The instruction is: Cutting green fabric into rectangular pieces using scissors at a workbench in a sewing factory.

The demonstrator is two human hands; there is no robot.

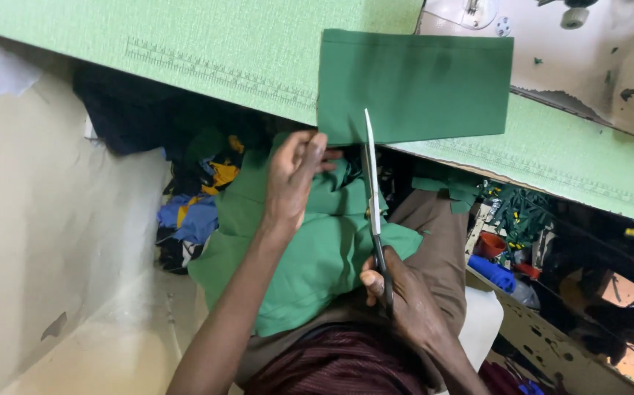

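Green fabric panel [415, 84] lies folded on the green table [207, 51], its lower edge overhanging, and my scissors [372, 190] have only just entered that edge. My left hand [293, 175] pinches the cloth beside the blades while my right hand [404, 300] is closed around the handles; I judge nearly the whole cut remains, with more green cloth [309, 249] heaped on my lap.

Both forearms are bare; no sleeves are seen on them. A dark red striped garment [346, 366] is worn on the body, and brown trousers [434, 234] on the legs.

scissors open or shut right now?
Cannot tell. The scissors show as one narrow pale strip from the right hand up to the dark green cloth piece; no second blade is distinct.
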